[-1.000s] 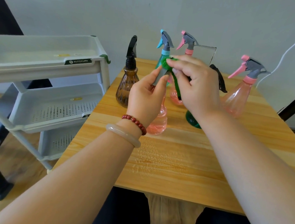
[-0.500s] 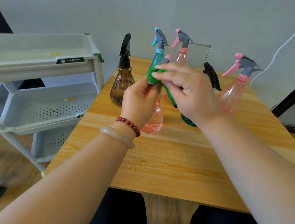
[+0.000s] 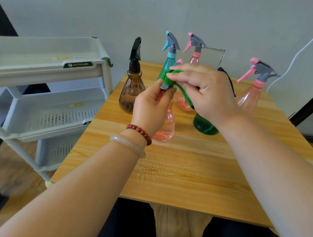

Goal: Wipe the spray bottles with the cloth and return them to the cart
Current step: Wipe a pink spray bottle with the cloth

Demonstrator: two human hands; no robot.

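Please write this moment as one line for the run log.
step: wiping sprayer head | left hand: grips pink bottle at neck | right hand: pinches green cloth against its sprayer head

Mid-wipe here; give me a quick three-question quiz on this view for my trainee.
1. Fill in: the ___ hand grips the pink translucent plastic spray bottle.
2. The green knitted cloth in the right hand is against that bottle's: A) base B) sprayer head.
3. True or false: a bottle sits on the grey three-tier plastic cart.
Key: 1 left hand; 2 B; 3 false.
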